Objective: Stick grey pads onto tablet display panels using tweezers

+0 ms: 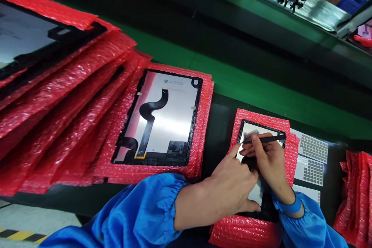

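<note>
A tablet screen panel (253,127), silver-backed with a black frame, lies on red bubble wrap bags in front of me. My right hand (270,159) is closed around slim black tweezers (271,138), pointing left over the panel's upper part. My left hand (229,186) rests across the panel's left edge, index finger stretched toward the tweezers' tip and thumb spread over the lower part. Nothing shows in its grip. Both hands hide much of the panel's middle. What the tip touches is too small to make out.
Left of my hands, another screen panel (174,116) with a black ribbon cable lies on red bubble wrap. Fanned red bubble bags (72,85) pile up farther left. Sticker sheets (314,147) sit at the right, beside more red bags (356,197). A shelf (325,15) runs above.
</note>
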{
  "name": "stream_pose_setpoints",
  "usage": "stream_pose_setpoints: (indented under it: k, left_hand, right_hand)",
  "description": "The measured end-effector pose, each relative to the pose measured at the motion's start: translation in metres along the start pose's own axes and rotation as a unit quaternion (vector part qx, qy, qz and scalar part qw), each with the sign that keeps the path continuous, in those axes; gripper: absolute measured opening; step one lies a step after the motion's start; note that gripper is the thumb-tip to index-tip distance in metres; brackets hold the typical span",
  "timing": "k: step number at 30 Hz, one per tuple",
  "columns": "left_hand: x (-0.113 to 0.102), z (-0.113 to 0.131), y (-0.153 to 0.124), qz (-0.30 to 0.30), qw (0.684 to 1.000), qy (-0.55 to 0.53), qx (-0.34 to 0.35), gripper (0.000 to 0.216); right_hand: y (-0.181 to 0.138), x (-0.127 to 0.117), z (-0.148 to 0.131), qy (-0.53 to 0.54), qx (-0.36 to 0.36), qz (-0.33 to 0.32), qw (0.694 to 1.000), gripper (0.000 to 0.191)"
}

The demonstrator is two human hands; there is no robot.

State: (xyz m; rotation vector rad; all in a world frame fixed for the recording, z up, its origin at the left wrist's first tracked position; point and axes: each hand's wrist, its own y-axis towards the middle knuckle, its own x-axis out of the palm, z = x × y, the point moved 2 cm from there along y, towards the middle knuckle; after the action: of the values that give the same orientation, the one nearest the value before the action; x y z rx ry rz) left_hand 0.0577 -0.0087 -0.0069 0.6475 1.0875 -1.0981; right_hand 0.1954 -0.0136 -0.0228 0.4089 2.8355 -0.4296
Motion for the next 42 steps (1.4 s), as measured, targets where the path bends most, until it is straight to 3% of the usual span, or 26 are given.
stream_pose_setpoints:
  k: [5,12,14,17,19,21,23,28,37,39,42]
  left_hand:
    - [-0.008,-0.002,0.002,-0.037,0.999,-0.015,-0.003,0.086]
    - [-0.009,-0.003,0.004,0.073,0.995,-0.064,-0.001,0.077]
    - [-0.008,-0.004,0.003,0.098,0.992,-0.082,0.003,0.069]
    - [-0.009,-0.007,-0.006,0.129,0.982,-0.131,-0.033,0.036]
    - [-0.008,-0.013,-0.017,0.16,0.96,-0.179,-0.146,0.025]
    - [-0.003,-0.02,-0.03,0.179,0.917,-0.22,-0.281,0.028]
    - [0.004,-0.025,-0.039,0.182,0.878,-0.27,-0.35,0.03]
    - [0.015,-0.027,-0.041,0.212,0.848,-0.362,-0.323,0.023]
    - [0.017,-0.009,-0.017,0.306,0.783,-0.464,-0.28,0.031]
    - [0.01,-0.016,-0.018,0.339,0.75,-0.493,-0.282,0.048]
    - [-0.019,-0.043,-0.041,0.405,0.705,-0.486,-0.32,0.064]
  right_hand:
    - [0.001,0.0,-0.001,0.023,0.02,0.007,1.0,0.045]
    - [0.005,0.001,-0.003,0.094,0.011,0.01,0.995,0.047]
    - [0.004,-0.003,-0.006,0.118,-0.005,0.012,0.993,0.045]
    - [-0.003,-0.022,-0.012,0.144,-0.053,0.042,0.987,0.04]
    - [-0.012,-0.044,-0.011,0.15,-0.087,0.075,0.982,0.037]
    - [-0.021,-0.07,-0.002,0.149,-0.114,0.11,0.976,0.034]
    - [-0.026,-0.096,0.014,0.142,-0.126,0.14,0.972,0.034]
    - [-0.024,-0.135,0.053,0.151,-0.116,0.186,0.964,0.042]
    - [-0.024,-0.142,0.068,0.193,-0.118,0.194,0.955,0.048]
    - [-0.023,-0.144,0.073,0.202,-0.124,0.195,0.952,0.047]
    - [-0.021,-0.146,0.078,0.213,-0.127,0.197,0.949,0.046]
